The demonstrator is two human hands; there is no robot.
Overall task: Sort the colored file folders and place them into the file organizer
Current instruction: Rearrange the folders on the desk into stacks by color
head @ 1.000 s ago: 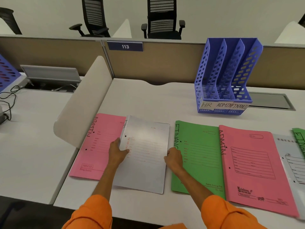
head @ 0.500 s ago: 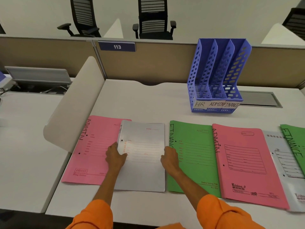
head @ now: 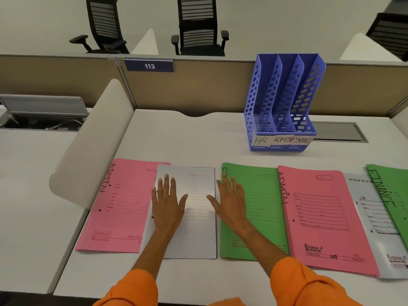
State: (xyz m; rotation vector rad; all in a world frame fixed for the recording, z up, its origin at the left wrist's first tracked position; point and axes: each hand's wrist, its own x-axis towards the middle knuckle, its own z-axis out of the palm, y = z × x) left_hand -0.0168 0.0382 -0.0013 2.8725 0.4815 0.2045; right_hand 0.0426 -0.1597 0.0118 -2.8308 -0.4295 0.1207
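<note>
Desk [head: 187, 138] carries the organizer [head: 284, 100]; left hand [head: 167, 206] lies flat on white folder [head: 196, 237], right hand [head: 230, 205] on green folder [head: 262, 213], grips empty.

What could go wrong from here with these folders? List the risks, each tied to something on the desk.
The white folder overlaps the left pink folder; pulling it up may drag the pink one along.
The right hand lies flat across the white folder's edge and the green folder, so a slide could shift both.
On the organizer, the ADMIN and FINANCE labels run together, so a folder could land in the wrong slot.
</note>
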